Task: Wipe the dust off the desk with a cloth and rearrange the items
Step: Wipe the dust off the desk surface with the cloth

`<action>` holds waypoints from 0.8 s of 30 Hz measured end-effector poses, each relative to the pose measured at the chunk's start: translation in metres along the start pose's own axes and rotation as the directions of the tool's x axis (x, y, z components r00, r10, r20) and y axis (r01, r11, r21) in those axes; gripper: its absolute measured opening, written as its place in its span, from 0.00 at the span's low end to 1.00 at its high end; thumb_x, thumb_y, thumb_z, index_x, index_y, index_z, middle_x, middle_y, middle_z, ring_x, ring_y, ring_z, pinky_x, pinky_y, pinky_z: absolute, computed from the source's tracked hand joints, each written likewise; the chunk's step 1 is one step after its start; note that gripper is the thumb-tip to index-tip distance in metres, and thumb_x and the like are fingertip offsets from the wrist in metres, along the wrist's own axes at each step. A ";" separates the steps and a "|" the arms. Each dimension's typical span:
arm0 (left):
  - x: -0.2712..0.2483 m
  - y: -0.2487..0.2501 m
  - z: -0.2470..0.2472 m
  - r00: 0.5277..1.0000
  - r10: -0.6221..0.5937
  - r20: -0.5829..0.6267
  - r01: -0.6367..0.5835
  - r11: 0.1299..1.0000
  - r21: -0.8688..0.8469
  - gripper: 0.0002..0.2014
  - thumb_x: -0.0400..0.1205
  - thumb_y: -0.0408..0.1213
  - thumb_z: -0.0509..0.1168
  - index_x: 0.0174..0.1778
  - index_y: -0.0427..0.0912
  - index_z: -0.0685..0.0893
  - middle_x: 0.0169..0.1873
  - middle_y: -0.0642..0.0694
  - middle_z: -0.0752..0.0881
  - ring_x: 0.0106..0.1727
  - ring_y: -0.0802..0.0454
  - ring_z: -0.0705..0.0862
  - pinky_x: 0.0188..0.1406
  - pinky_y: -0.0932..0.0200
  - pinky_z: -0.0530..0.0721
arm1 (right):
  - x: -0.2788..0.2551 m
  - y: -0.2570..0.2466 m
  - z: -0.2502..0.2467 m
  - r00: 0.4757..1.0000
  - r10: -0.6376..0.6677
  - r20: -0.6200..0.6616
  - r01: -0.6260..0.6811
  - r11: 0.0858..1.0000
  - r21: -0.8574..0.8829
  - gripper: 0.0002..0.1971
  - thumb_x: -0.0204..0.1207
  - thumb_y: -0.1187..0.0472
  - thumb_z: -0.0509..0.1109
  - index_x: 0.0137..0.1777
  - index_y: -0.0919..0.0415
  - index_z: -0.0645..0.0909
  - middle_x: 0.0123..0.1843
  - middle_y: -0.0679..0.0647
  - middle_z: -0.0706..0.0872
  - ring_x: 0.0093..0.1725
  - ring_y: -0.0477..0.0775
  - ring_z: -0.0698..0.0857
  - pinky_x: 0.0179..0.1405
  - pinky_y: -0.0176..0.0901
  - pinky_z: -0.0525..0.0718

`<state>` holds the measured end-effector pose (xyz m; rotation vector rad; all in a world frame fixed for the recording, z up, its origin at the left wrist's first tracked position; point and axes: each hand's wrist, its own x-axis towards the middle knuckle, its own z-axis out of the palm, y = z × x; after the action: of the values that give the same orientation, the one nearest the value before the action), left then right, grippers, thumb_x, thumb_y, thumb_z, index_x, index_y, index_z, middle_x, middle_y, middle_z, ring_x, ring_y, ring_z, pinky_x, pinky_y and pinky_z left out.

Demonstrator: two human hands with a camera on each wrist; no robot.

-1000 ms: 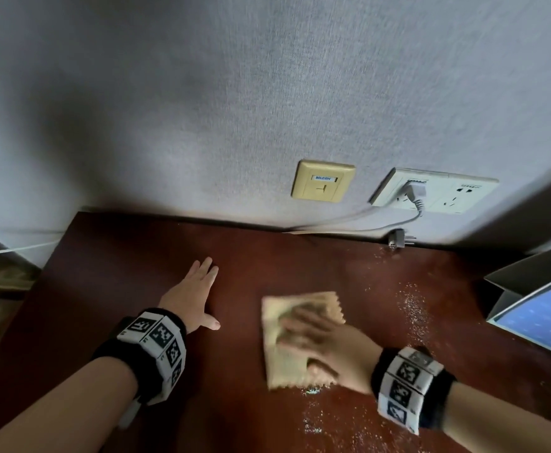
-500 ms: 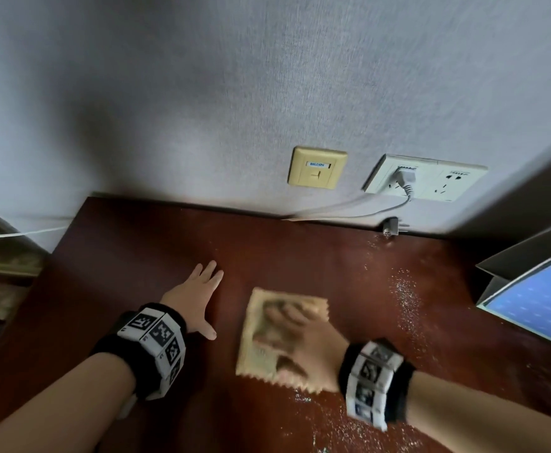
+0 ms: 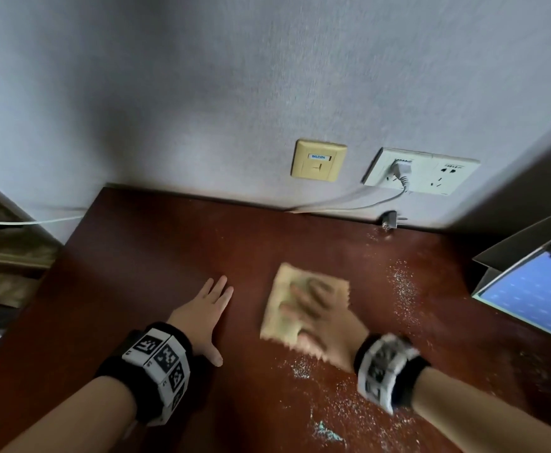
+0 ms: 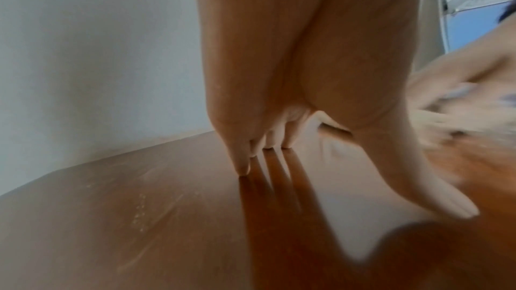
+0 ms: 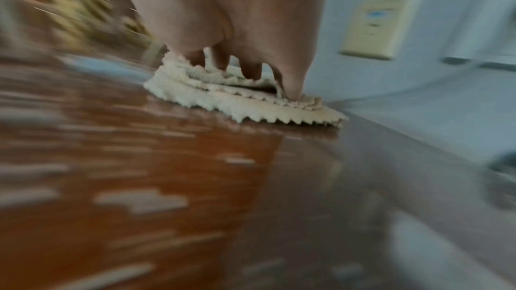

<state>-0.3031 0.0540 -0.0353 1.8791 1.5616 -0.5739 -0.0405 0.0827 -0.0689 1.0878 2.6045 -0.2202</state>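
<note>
Right hand (image 3: 324,325) flat, fingers spread, pressing folded pale-yellow zigzag-edged cloth (image 3: 280,317) on dark reddish-brown wooden desk (image 3: 156,256); white dust streak (image 3: 404,289) just right; left hand (image 3: 202,317) flat, released

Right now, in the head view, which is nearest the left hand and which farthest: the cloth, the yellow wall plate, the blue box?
From the left hand:
1. Cloth, just to its right on the desk.
2. Yellow wall plate, up on the wall.
3. Blue box, at the far right edge.
</note>
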 end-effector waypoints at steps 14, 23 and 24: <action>-0.046 0.029 0.048 0.996 0.092 -0.018 -0.092 0.996 0.011 0.60 0.71 0.47 0.76 0.83 0.44 0.33 0.80 0.49 0.27 0.82 0.51 0.29 0.82 0.48 0.59 | -0.026 0.021 -0.006 0.954 0.267 0.136 -0.273 0.961 0.035 0.33 0.80 0.41 0.47 0.80 0.41 0.36 0.85 0.52 0.39 0.83 0.65 0.39 0.82 0.61 0.50; -0.078 0.042 0.083 0.995 0.086 -0.048 -0.086 0.996 0.017 0.59 0.72 0.46 0.76 0.83 0.43 0.35 0.81 0.48 0.28 0.83 0.51 0.31 0.82 0.52 0.60 | -0.098 -0.102 0.030 0.999 -0.051 0.006 0.051 0.999 -0.011 0.31 0.78 0.42 0.54 0.79 0.39 0.48 0.82 0.53 0.59 0.79 0.67 0.60 0.72 0.68 0.60; -0.082 0.042 0.086 0.995 0.089 -0.047 -0.088 0.996 0.026 0.59 0.71 0.46 0.76 0.83 0.43 0.35 0.81 0.48 0.29 0.83 0.51 0.31 0.82 0.52 0.59 | -0.109 -0.116 0.035 0.996 -0.085 0.006 0.085 0.996 -0.014 0.30 0.78 0.40 0.54 0.79 0.39 0.50 0.81 0.52 0.62 0.78 0.65 0.63 0.71 0.66 0.65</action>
<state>-0.2740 -0.0689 -0.0337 1.9830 1.4990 -0.5136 -0.0426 -0.0800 -0.0624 0.9709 2.6464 -0.2237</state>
